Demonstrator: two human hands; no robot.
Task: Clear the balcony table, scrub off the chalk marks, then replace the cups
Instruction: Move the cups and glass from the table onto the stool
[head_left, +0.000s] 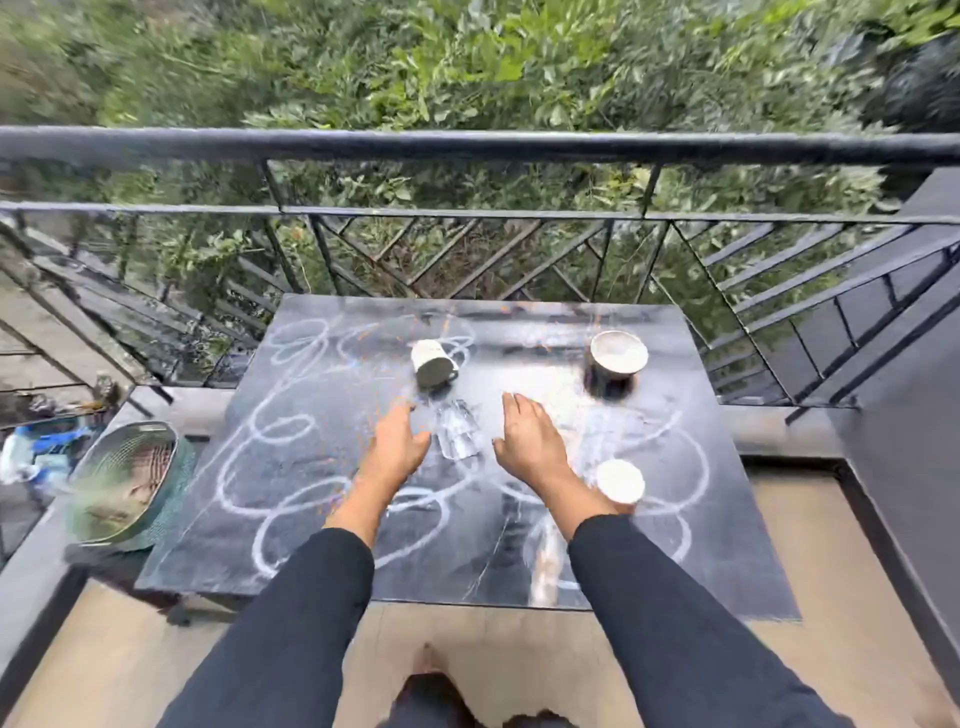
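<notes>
A dark square table (322, 551) stands against the balcony railing, covered in looping white chalk marks (270, 431). A clear glass (457, 431) stands near its middle, between my hands. My left hand (397, 444) hovers open just left of the glass; my right hand (530, 436) hovers open just right of it. Neither touches the glass. A white and dark mug (432, 362) sits behind the glass. A wide dark cup (615, 364) with a pale inside stands at the back right. A small white cup (621, 480) stands beside my right wrist.
A green mesh basket (127, 483) sits on the ledge left of the table. The black metal railing (467, 148) runs behind the table, with foliage beyond. Blue and white clutter (36, 452) lies at the far left. A dark wall (904, 415) rises on the right.
</notes>
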